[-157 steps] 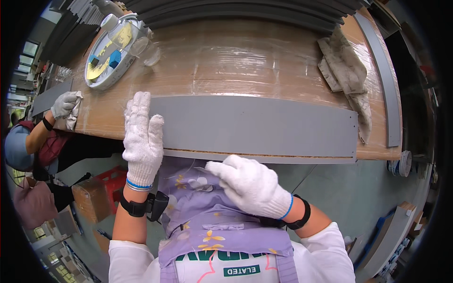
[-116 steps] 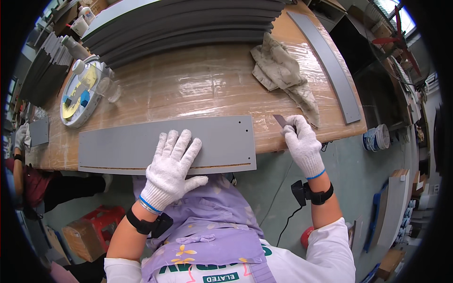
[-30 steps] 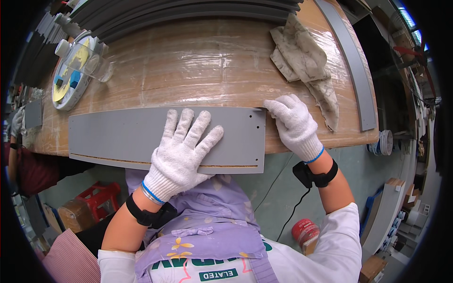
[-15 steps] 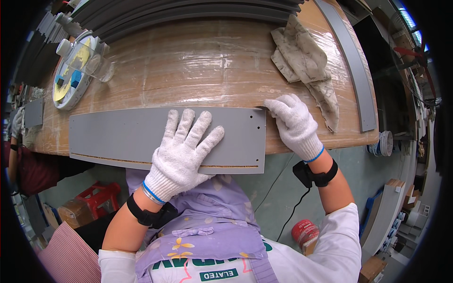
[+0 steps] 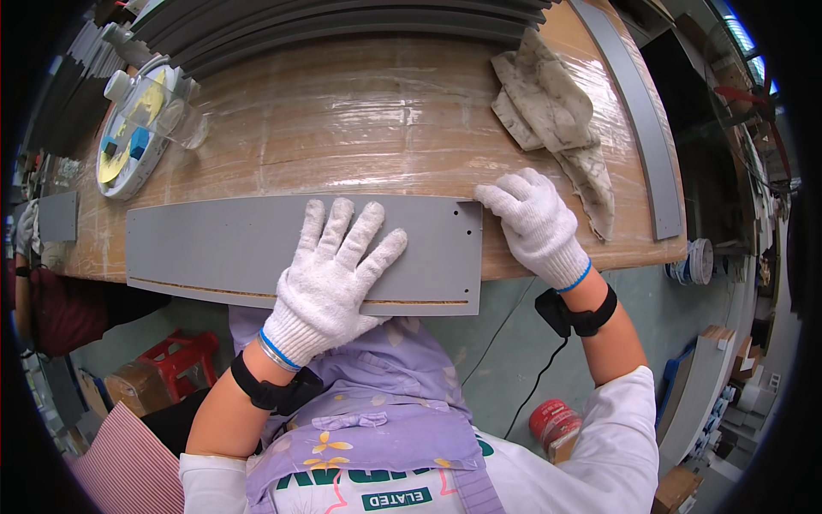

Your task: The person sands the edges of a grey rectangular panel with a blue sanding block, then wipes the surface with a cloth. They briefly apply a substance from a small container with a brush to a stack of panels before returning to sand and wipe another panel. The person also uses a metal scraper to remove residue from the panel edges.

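Note:
A long grey panel [image 5: 214, 244] lies at the table's near edge. Dark holes mark its right end, and a narrow slot with bare brown board runs along its near side. My left hand [image 5: 330, 265], in a white knitted glove, rests flat on the panel with the fingers spread. At the panel's far right corner is my right hand [image 5: 535, 218], gloved alike, its fingers closed in a pinch. A small thin dark piece [image 5: 467, 204] shows at these fingertips, over the corner; its kind I cannot make out.
On the wrapped table [image 5: 360, 120] lie a crumpled cloth [image 5: 548, 103] and a narrow grey strip [image 5: 634, 128]. Grey panels [image 5: 342, 30] are stacked at the back. A white tray [image 5: 128, 184] with blue blocks and a clear bottle [image 5: 163, 116] stands left. Another person's gloved hand [image 5: 27, 227] shows far left.
My right hand's fingertips have shifted slightly left at the panel's corner, with the dark piece now over the panel. My left hand stays put. The other person's hand has moved a little.

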